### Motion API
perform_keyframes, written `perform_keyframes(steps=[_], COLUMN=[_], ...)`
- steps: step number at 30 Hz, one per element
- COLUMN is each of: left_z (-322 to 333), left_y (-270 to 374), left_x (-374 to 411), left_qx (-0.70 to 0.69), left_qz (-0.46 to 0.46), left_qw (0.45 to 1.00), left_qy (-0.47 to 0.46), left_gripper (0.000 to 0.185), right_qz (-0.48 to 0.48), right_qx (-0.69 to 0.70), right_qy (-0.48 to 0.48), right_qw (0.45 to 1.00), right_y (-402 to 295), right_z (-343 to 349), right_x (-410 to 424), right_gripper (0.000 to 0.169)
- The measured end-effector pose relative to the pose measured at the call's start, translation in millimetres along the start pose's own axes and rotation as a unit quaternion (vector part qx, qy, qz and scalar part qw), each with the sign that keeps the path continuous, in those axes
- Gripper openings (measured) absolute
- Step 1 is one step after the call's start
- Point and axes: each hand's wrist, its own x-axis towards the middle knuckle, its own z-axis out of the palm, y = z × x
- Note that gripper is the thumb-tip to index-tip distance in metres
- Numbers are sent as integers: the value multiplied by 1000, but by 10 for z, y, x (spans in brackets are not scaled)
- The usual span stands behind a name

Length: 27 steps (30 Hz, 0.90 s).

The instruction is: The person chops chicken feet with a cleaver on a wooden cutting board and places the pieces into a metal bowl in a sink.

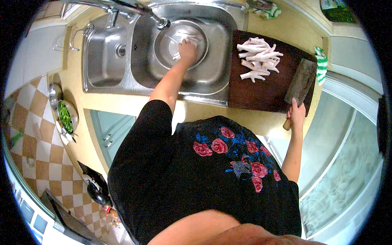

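Observation:
My left hand reaches down into a round metal basin that stands in the large sink bowl. Pale pieces that look like chicken feet lie in the basin around the fingers. Whether the hand grips one is hidden from above. My right hand is closed around the wooden handle of a cleaver. The cleaver's broad blade lies over the right end of a dark wooden cutting board. On that board, left of the blade, sits a pile of pale chicken feet.
A chrome faucet reaches over the basin. The smaller sink bowl is on the left. A bowl of green vegetables and a metal bowl stand on the left counter. Green-and-white striped cloth lies beyond the board's right edge.

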Motion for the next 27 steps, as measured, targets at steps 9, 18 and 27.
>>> perform_keyframes(steps=[9,18,27], left_z=[-92,444,740], left_y=[-421,-234,-304], left_x=[-251,0,-49], left_qx=[-90,66,51], left_qz=[23,83,123], left_qw=[995,994,984], left_qy=[46,12,121], left_gripper=[40,34,18], right_qz=[-34,-61,-36], right_qx=[-55,-33,-48], right_qy=[25,33,40], right_qw=[998,997,997], right_y=[-69,-15,21], right_z=[74,84,51], right_x=[-24,-29,-37], right_gripper=[20,20,23])
